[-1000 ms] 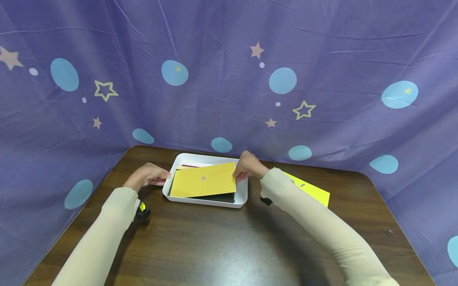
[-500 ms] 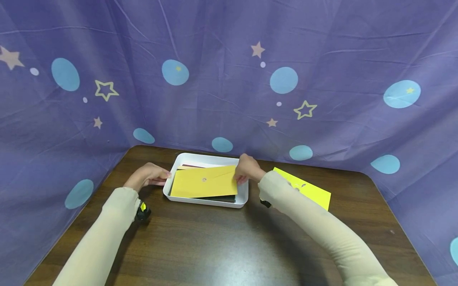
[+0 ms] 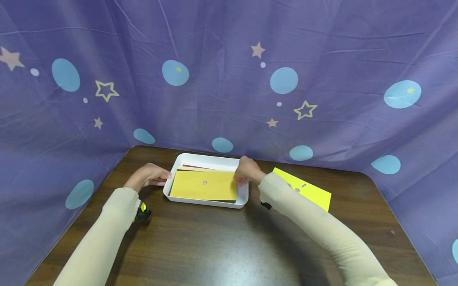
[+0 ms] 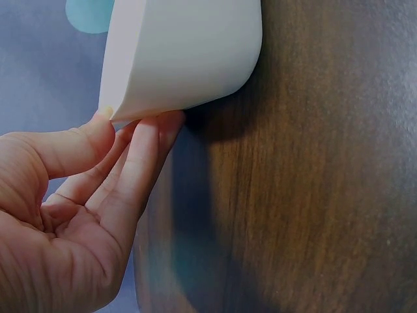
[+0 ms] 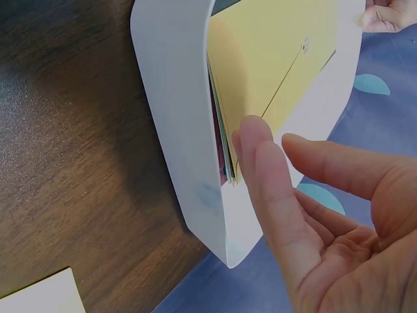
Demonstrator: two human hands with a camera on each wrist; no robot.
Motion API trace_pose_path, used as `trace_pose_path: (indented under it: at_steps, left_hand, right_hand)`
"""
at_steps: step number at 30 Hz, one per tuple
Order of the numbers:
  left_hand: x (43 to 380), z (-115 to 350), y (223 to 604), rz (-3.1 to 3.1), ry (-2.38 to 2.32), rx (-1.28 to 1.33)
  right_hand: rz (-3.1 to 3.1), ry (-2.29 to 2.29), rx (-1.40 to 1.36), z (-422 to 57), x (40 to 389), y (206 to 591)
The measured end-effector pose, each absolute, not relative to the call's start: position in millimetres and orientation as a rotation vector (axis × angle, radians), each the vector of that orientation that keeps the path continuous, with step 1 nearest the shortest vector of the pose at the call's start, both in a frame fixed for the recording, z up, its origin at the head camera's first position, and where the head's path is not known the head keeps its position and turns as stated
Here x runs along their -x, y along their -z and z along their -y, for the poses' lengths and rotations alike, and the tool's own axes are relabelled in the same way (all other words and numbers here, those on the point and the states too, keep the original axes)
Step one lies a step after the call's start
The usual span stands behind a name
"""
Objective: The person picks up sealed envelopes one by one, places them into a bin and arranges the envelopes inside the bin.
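A white tray [image 3: 205, 204] stands toward the back of the table with a stack of envelopes in it. On top lies a mustard-yellow envelope [image 3: 200, 186], flap side up with a small round seal. My left hand [image 3: 152, 174] holds the tray's left end, thumb at the rim and fingers against the outer wall [image 4: 189, 59]. My right hand [image 3: 247, 171] is at the tray's right end, over the envelope's right edge. In the right wrist view its thumb and fingertips [image 5: 257, 134] are apart, with nothing between them, close to the envelope's corner.
A bright yellow envelope [image 3: 311, 192] lies on the table right of the tray, partly hidden by the right sleeve [image 3: 304, 214]. The brown wooden table [image 3: 200, 246] meets a purple patterned curtain [image 3: 222, 99] behind it.
The mustard-yellow envelope's raised right end has come down, and it now lies flatter and straighter in the tray. My right hand has loosened from it. The left hand stays on the tray.
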State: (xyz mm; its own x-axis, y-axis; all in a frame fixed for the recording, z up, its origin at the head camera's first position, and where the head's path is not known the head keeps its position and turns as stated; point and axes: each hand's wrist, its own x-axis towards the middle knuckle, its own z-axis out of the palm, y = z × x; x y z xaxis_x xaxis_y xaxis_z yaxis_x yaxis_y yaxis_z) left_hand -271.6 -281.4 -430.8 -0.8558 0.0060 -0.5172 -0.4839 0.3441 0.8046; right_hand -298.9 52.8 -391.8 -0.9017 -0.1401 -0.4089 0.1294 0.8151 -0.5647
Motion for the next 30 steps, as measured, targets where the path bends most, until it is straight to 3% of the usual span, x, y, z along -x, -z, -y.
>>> trace_pose_path:
  at_steps: [16, 30]
  left_hand:
    - [271, 282, 430, -2.19, -1.518, 0.428]
    - [270, 280, 429, -2.197, -1.518, 0.428]
  right_hand:
    - [-2.548, 0.847, -0.023, -57, 302, 392]
    - [-2.394, 1.141, 0.122, -81, 292, 385]
